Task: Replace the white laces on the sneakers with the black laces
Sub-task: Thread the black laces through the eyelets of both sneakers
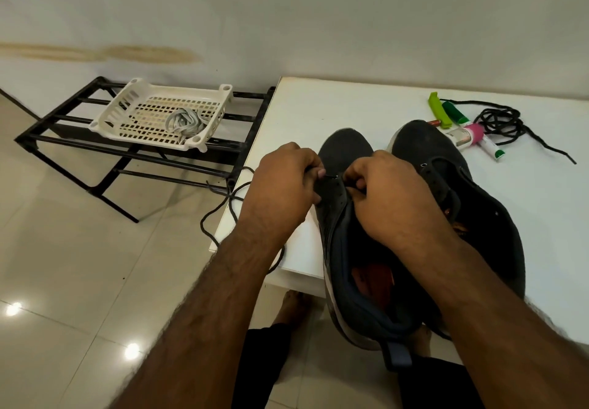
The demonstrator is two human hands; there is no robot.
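Two dark sneakers stand side by side on the white table (pixel 318 105), toes pointing away from me. My left hand (pixel 283 182) and my right hand (pixel 382 192) are both pinched on a black lace (pixel 220 207) at the front eyelets of the left sneaker (pixel 344 150). The loose length of that lace hangs off the table's left edge. The right sneaker (pixel 427 140) has bare eyelets. A second black lace (pixel 500 121) lies coiled at the table's back right. The white laces (pixel 186 123) lie bunched in a white plastic basket (pixel 127 102).
The basket rests on a black metal rack (pixel 63 125) left of the table, against the wall. A green clip (pixel 438 109) and small tubes and bottles (pixel 468 136) lie behind the right sneaker. My bare foot (pixel 293 309) is on the tiled floor under the table edge.
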